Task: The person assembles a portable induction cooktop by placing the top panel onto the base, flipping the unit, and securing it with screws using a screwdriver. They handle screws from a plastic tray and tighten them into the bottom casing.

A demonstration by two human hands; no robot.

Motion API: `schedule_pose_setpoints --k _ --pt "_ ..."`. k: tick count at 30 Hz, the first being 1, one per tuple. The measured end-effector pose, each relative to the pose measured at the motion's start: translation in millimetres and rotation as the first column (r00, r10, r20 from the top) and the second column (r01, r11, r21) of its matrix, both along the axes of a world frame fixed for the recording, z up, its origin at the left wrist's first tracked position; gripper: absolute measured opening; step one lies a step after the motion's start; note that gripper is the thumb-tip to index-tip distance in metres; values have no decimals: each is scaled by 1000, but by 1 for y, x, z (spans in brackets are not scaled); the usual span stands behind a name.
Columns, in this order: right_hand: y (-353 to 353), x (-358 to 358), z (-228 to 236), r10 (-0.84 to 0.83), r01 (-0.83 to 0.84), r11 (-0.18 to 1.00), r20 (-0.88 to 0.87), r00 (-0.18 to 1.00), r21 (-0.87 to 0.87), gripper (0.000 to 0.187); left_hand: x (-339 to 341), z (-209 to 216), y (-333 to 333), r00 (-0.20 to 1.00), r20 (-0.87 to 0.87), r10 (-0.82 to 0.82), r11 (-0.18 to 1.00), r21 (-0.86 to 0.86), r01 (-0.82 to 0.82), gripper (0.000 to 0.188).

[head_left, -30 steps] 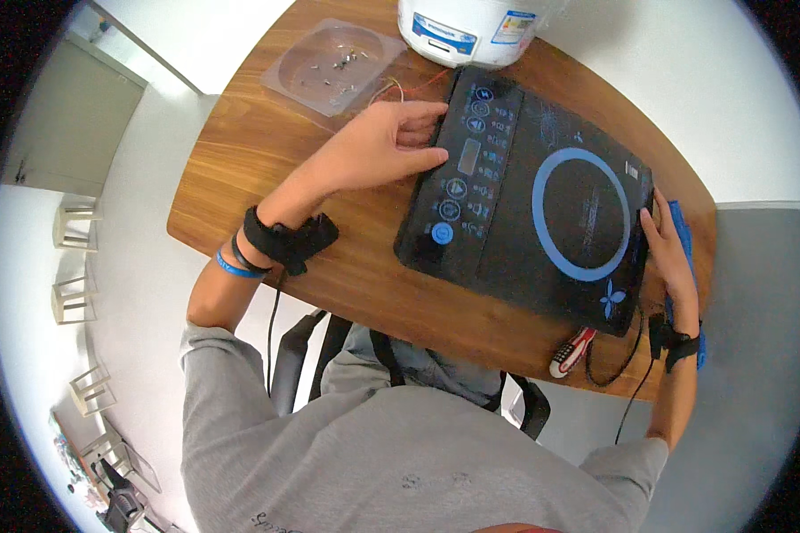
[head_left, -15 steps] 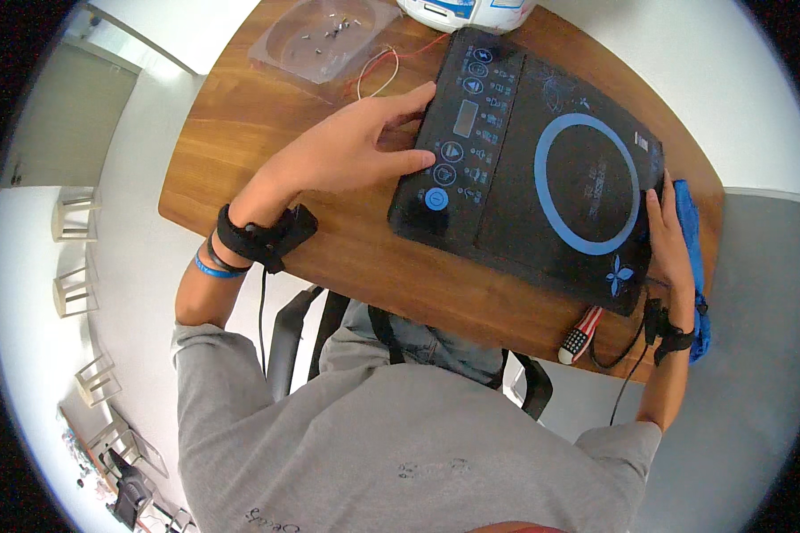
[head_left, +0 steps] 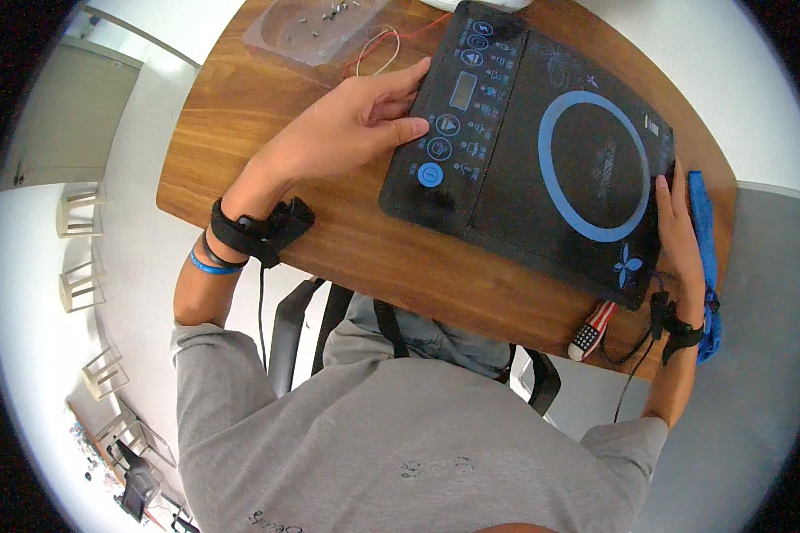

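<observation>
A black induction cooktop (head_left: 524, 133) with a blue ring and blue-marked touch buttons lies slantwise before me. My left hand (head_left: 364, 115) holds its left edge beside the button panel, thumb near the top face and fingertips partly hidden at the side. On the opposite edge, my right hand (head_left: 678, 233) grips the cooktop near the blue flower mark, its other fingers out of sight. Whether the cooktop rests flat or is slightly raised, I cannot tell.
A clear plastic tray (head_left: 280, 51) with small screws stands on the wooden table (head_left: 356, 244) at the far left, near a thin red and white wire (head_left: 394, 55). A blue cloth (head_left: 707, 258) lies by my right wrist. A flag-patterned item (head_left: 589, 336) sits at the near edge.
The view has shifted a little, so the table and tray sit higher. The cooktop appears slightly larger, with both hands still at its two sides.
</observation>
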State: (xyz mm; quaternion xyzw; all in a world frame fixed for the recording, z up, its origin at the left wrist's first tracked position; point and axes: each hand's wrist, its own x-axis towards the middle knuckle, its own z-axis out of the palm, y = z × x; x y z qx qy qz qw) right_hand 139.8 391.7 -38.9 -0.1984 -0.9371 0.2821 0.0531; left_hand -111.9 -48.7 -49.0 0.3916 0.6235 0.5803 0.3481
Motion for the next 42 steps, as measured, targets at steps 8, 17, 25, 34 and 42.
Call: schedule_pose_setpoints --k 8,17,25,34,42 --pt "-4 3 -1 -77 78 997 41 996 -9 70 4 11 -3 957 -291 -7 978 -202 -55 72" --pt "-21 -2 16 -102 107 994 134 986 -35 78 8 6 -9 969 -242 38 989 -127 -70 76" --pt "21 -16 28 227 -228 974 -58 972 1 82 -32 53 46 702 -713 -9 916 -288 -280 71" --pt "11 -45 58 281 -287 958 163 946 18 96 -48 28 87 439 -886 -148 893 -311 -325 60" --pt "32 -48 25 337 -334 934 8 941 -124 120 -46 41 90 568 -801 -192 807 -457 -373 68"
